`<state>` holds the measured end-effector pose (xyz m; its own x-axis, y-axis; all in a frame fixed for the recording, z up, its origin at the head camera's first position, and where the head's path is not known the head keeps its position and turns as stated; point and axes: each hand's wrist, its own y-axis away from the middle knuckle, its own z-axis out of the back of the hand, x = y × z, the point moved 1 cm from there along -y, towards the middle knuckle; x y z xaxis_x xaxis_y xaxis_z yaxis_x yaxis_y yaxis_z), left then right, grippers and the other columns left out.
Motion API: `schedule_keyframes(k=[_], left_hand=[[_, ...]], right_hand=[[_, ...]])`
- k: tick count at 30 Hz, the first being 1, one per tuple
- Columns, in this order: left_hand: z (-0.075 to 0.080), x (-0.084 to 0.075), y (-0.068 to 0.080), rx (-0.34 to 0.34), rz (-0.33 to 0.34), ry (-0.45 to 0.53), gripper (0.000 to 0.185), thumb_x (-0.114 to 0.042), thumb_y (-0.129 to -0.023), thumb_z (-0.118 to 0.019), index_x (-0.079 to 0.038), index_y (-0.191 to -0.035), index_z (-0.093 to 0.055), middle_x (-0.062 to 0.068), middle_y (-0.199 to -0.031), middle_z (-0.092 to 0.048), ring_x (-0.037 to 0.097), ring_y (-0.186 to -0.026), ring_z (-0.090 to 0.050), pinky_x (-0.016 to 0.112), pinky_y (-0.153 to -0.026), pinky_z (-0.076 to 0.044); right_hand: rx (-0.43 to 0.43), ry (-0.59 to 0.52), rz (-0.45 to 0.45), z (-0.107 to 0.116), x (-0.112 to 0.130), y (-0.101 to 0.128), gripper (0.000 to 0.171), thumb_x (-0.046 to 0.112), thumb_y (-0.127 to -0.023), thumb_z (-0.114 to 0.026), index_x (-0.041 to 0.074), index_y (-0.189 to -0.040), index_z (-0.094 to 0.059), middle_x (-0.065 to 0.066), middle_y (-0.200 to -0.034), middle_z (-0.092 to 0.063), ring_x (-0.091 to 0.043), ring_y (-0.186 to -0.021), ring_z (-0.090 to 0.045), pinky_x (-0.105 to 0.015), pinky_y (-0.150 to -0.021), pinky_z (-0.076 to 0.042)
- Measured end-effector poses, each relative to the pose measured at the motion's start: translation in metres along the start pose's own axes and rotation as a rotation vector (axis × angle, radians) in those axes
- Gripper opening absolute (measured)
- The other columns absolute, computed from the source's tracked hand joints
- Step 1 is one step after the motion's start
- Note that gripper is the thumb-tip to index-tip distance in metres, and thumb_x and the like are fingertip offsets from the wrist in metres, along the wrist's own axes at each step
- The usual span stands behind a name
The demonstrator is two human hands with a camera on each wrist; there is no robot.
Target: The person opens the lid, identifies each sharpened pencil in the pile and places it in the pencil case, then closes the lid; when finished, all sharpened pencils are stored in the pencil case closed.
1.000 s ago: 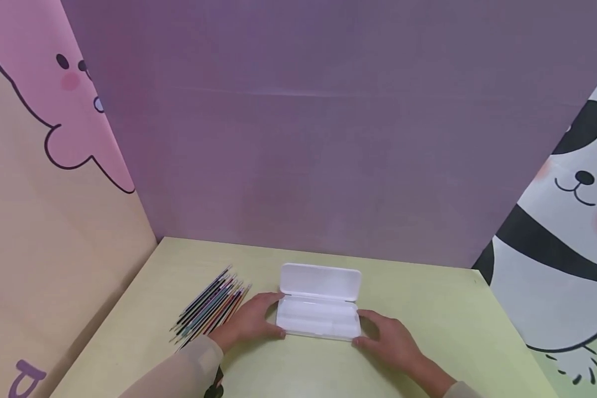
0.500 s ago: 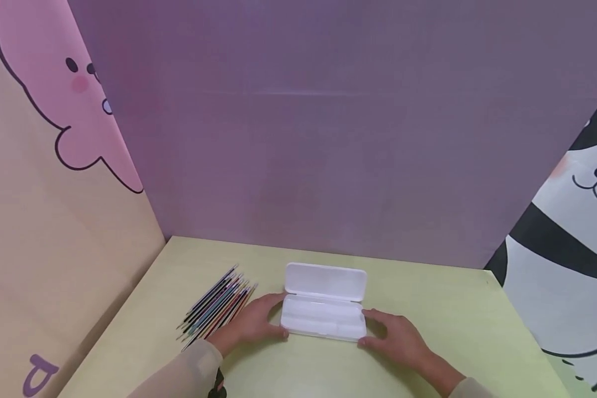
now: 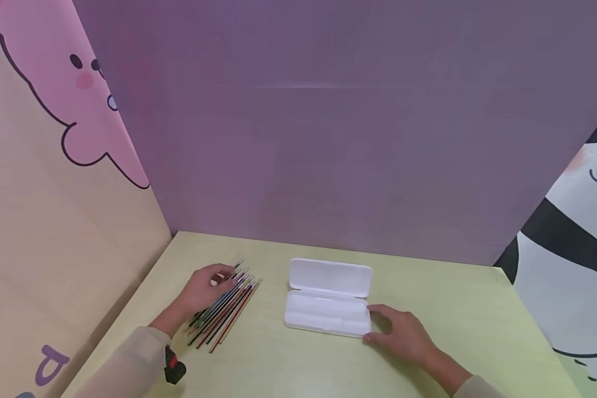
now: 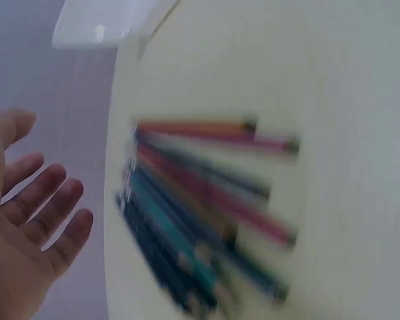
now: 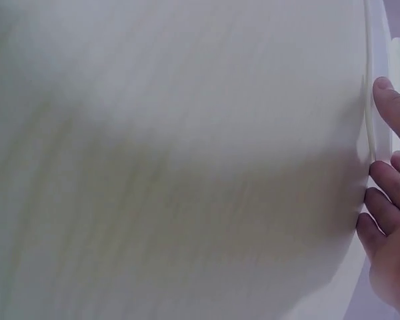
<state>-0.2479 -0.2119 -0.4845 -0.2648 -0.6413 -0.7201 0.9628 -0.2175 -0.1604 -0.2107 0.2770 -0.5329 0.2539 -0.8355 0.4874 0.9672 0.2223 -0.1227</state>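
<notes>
A white pencil case [image 3: 328,313] sits on the table with its lid [image 3: 330,277] raised at the back. My right hand [image 3: 403,337] holds the case's right end, the thumb at the front corner and the index finger at the back corner. To the left of the case lies a loose bundle of colored pencils [image 3: 232,312], fanned out at a slant. Over the left side of that bundle is my left hand [image 3: 204,288], fingers loosely bent with nothing between them. In the left wrist view its fingers are spread beside the blurred pencils [image 4: 187,200].
The pale yellow table [image 3: 428,298] meets a purple wall [image 3: 328,138] at the back. Side panels bear a pink cartoon animal [image 3: 94,132] at left and a panda [image 3: 577,237] at right. A small black device [image 3: 174,366] hangs at my left wrist.
My left hand has let go of the pencil case's left end and moved left over the pencils. The near ends of the pencils now show. My right hand stays at the case.
</notes>
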Motion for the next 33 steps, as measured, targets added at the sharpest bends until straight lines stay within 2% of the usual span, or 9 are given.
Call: schedule_keyframes(k=[3, 6, 9, 14, 19, 27, 33], left_hand=[[0.018, 0.018, -0.002, -0.024, 0.036, -0.011, 0.033, -0.021, -0.100, -0.067, -0.005, -0.129, -0.068, 0.011, -0.117, -0.071, 0.021, -0.097, -0.065, 0.034, -0.078, -0.054], [0.029, 0.037, 0.000, -0.019, 0.091, 0.003, 0.033, -0.018, -0.100, -0.068, -0.003, -0.129, -0.068, 0.012, -0.115, -0.072, 0.021, -0.093, -0.066, 0.034, -0.078, -0.054], [0.034, 0.053, 0.004, 0.041, 0.130, 0.026, 0.036, -0.015, -0.099, -0.068, 0.002, -0.131, -0.066, 0.013, -0.110, -0.071, 0.022, -0.092, -0.067, 0.035, -0.076, -0.056], [0.034, 0.068, 0.009, 0.143, 0.187, 0.027, 0.037, -0.012, -0.097, -0.067, 0.007, -0.128, -0.066, 0.011, -0.102, -0.071, 0.019, -0.082, -0.065, 0.034, -0.065, -0.054], [0.035, 0.072, 0.009, 0.162, 0.173, -0.007, 0.035, -0.012, -0.095, -0.069, 0.009, -0.122, -0.069, 0.010, -0.095, -0.072, 0.017, -0.076, -0.061, 0.033, -0.061, -0.053], [0.033, 0.070, 0.005, 0.162, 0.122, -0.070, 0.028, -0.009, -0.091, -0.074, 0.008, -0.113, -0.074, 0.016, -0.101, -0.076, 0.018, -0.082, -0.068, 0.035, -0.068, -0.056], [0.030, 0.067, -0.002, 0.149, 0.108, -0.135, 0.024, -0.009, -0.088, -0.077, 0.005, -0.108, -0.077, 0.012, -0.097, -0.076, 0.021, -0.085, -0.069, 0.040, -0.075, -0.058]], right_hand=[[0.003, 0.006, 0.003, 0.005, 0.002, 0.001, 0.070, 0.057, -0.072, -0.087, 0.027, -0.132, -0.068, -0.001, -0.124, -0.074, -0.032, -0.116, -0.068, -0.055, -0.098, -0.050], [0.004, 0.001, 0.012, 0.008, 0.005, 0.001, 0.069, 0.055, -0.072, -0.088, 0.025, -0.131, -0.069, -0.001, -0.124, -0.074, -0.032, -0.116, -0.068, -0.054, -0.098, -0.050], [0.002, -0.001, 0.021, 0.009, 0.007, 0.000, 0.068, 0.054, -0.072, -0.088, 0.024, -0.130, -0.069, 0.000, -0.123, -0.074, -0.032, -0.115, -0.068, -0.052, -0.097, -0.051], [-0.003, -0.002, 0.022, 0.007, 0.007, -0.001, 0.068, 0.054, -0.072, -0.089, 0.023, -0.129, -0.070, 0.000, -0.123, -0.074, -0.031, -0.116, -0.068, -0.051, -0.097, -0.051], [-0.003, -0.024, 0.003, 0.004, 0.008, -0.003, 0.068, 0.053, -0.071, -0.089, 0.023, -0.129, -0.071, 0.001, -0.124, -0.074, -0.031, -0.119, -0.067, -0.051, -0.100, -0.051], [-0.010, -0.038, -0.028, 0.001, 0.007, -0.001, 0.068, 0.053, -0.071, -0.089, 0.023, -0.129, -0.071, 0.000, -0.125, -0.074, -0.032, -0.121, -0.066, -0.053, -0.102, -0.050], [-0.022, -0.025, -0.047, 0.000, 0.003, 0.004, 0.069, 0.052, -0.071, -0.089, 0.024, -0.130, -0.070, -0.002, -0.125, -0.074, -0.033, -0.121, -0.066, -0.054, -0.101, -0.050]])
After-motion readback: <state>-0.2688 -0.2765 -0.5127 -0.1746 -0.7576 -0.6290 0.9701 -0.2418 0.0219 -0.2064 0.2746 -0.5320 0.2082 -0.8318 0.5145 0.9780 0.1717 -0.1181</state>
